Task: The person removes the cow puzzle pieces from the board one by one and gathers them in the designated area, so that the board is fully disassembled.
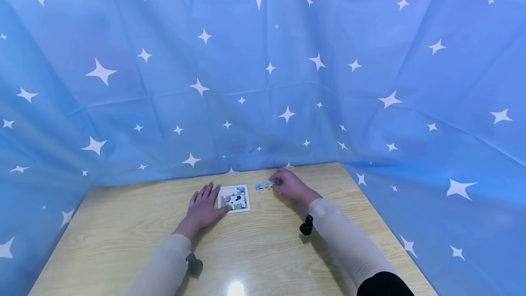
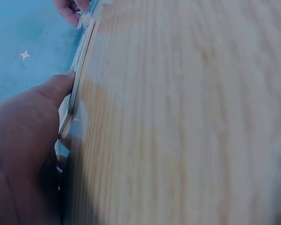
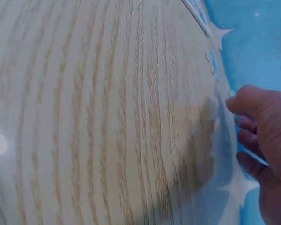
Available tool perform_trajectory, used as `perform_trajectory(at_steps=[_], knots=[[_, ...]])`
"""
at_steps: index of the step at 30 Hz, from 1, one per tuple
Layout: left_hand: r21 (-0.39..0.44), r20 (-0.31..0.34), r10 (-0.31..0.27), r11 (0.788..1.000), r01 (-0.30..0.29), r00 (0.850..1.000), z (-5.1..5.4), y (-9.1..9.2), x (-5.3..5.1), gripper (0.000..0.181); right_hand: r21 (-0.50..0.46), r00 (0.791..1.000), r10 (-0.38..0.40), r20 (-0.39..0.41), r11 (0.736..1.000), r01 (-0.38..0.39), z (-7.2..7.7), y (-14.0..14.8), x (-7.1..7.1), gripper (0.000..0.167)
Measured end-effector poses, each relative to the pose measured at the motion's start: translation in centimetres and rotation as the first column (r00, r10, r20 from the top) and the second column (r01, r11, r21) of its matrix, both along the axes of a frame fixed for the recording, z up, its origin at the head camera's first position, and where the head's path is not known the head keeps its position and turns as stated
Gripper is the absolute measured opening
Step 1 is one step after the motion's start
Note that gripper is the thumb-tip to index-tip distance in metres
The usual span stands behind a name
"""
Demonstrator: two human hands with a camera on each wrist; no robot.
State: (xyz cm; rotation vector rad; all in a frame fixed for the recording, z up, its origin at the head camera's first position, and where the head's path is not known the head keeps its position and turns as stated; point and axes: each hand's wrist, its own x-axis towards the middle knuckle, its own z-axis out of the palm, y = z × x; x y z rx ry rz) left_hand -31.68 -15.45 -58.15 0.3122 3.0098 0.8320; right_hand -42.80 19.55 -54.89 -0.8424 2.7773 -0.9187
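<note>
The cow puzzle (image 1: 238, 201) is laid flat on the surface (image 1: 131, 223). Its near-left part is touched by the thumb of the left hand (image 1: 203, 209); the other fingers are extended beside its left edge. Just right of the puzzle, a loose piece (image 1: 259, 187) is positioned. Farther right, a second piece (image 1: 269, 185) is pinched by the right hand (image 1: 291, 186). Behind the puzzle, a star-patterned curtain (image 1: 242, 67) is hung.

Right hand (image 3: 271, 129) at the table's (image 3: 84, 93) edge — fingers curled, thumb tip against a mostly hidden piece (image 3: 230, 89).
Near the same edge lie a small knobbed piece (image 3: 212, 64) and, past it, the corner of a pale-rimmed panel (image 3: 199, 18) — blue cloth (image 3: 257, 51) beyond.
</note>
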Motion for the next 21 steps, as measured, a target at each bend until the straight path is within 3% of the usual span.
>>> perform_trajectory(at_steps=[5,12,21], knots=[[-0.004,0.020,0.009,1.000,-0.009,1.000,0.5,0.1,0.2,0.100,-0.014,1.000,0.007,0.013,1.000,-0.007,-0.1,-0.1,0.1,0.027],[-0.016,0.001,-0.004,1.000,0.004,1.000,-0.9,-0.1,-0.3,0.103,-0.003,1.000,-0.009,0.023,1.000,0.009,-0.5,0.0,0.0,0.027],[-0.029,0.026,0.007,1.000,-0.006,1.000,-1.0,-0.2,-0.7,0.102,0.009,0.998,-0.024,0.063,1.000,0.023,-0.3,-0.2,-0.1,0.024]])
